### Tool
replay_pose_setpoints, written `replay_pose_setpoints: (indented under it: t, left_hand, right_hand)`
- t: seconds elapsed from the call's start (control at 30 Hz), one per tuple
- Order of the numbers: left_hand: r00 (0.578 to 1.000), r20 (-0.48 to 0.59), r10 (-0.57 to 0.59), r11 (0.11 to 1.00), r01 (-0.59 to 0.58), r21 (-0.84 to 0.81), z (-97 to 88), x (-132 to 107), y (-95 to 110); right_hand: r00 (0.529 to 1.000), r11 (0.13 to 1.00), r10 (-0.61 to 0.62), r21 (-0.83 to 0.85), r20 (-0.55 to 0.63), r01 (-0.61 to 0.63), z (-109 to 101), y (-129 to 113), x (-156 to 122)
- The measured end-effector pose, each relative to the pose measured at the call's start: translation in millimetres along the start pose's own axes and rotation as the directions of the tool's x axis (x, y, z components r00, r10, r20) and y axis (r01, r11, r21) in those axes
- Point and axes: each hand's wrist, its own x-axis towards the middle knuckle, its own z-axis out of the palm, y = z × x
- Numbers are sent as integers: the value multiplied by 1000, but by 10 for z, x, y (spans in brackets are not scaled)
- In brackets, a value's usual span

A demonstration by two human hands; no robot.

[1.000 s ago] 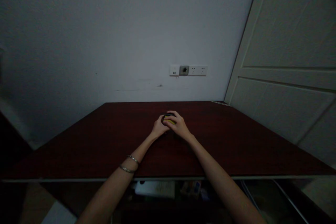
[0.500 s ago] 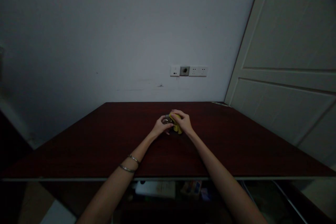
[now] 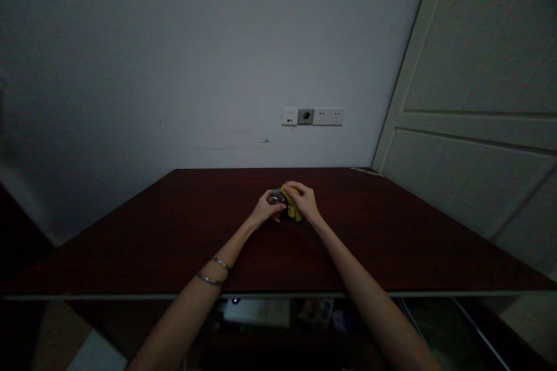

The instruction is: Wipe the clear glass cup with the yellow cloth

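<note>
Above the middle of the dark red table (image 3: 195, 232), my left hand (image 3: 263, 208) is closed around a small, shiny, see-through rounded object (image 3: 277, 199) that looks like glass. Its exact kind cannot be made out in the dim light. My right hand (image 3: 306, 203) grips a yellow cloth (image 3: 292, 208) and presses it against the right side of that object. The lower end of the cloth hangs below my right fingers. My fingers and the cloth hide part of the object.
A pale wall with a row of sockets (image 3: 321, 117) rises behind the table. To the right stands a white panelled door (image 3: 474, 93). Beneath the table's front edge, a white box-like item (image 3: 257, 313) and several small dim things lie on a shelf or in a drawer.
Almost nothing differs. Both hands stay at the same spot, holding the glassy object and the yellow cloth; the view has shifted very slightly.
</note>
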Motion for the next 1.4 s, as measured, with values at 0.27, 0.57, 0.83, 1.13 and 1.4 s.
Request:
replay_pose_setpoints:
  t: [0.27, 0.57, 0.83, 1.13, 1.4]
  left_hand:
    - [997, -74, 2, 1000, -3, -14, -60, 26, -18]
    - [997, 78, -2, 1000, 1, 19, -37, 26, -26]
    - [999, 19, -28, 1000, 29, -12, -59, 12, -6]
    - [992, 43, -117, 992, 119, -33, -59, 39, -57]
    - [970, 218, -109, 990, 125, -61, -140, 23, -42]
  right_hand:
    - [983, 991, -128, -23, 128, 132, 47, -77, -59]
    - [992, 993, 122, 12, -34, -121, -1, 149, 27]
    - [946, 997, 29, 61, 323, -51, -69, -66, -28]
    - [935, 965, -138, -168, 327, 202, 11, 9, -102]
    - [975, 997, 72, -14, 209, -70, 13, 49, -46]
